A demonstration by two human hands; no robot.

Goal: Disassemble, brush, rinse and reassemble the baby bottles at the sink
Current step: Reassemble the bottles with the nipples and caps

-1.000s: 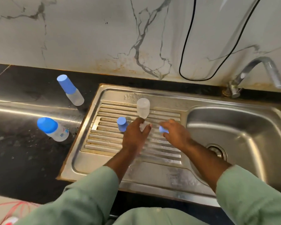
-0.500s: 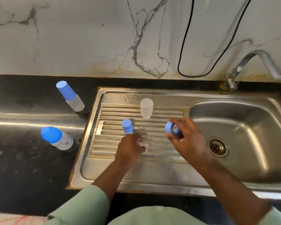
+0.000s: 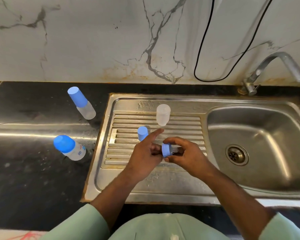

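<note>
My right hand (image 3: 187, 153) pinches a blue collar ring (image 3: 166, 150) by its rim above the steel drainboard (image 3: 180, 122). A clear nipple (image 3: 174, 150) pokes out of the ring toward my right palm. My left hand (image 3: 145, 153) meets the ring's left face with curled fingers, its index finger pointing straight out; its hold on the nipple's base is hidden. A clear bottle body (image 3: 163, 116) stands on the drainboard behind my hands, and a small blue cap (image 3: 142, 133) stands just left of them.
Two capped bottles stand on the black counter at the left, the tall bottle (image 3: 81, 103) further back and the wide bottle (image 3: 68, 148) nearer. The sink basin (image 3: 267, 170) with its drain (image 3: 236, 155) lies right, under the tap (image 3: 275, 66). A black cable (image 3: 206, 66) hangs on the wall.
My left hand lifted the clear nipple off the drainboard and both hands came together. The nipple now sits in the blue ring held by my right hand.
</note>
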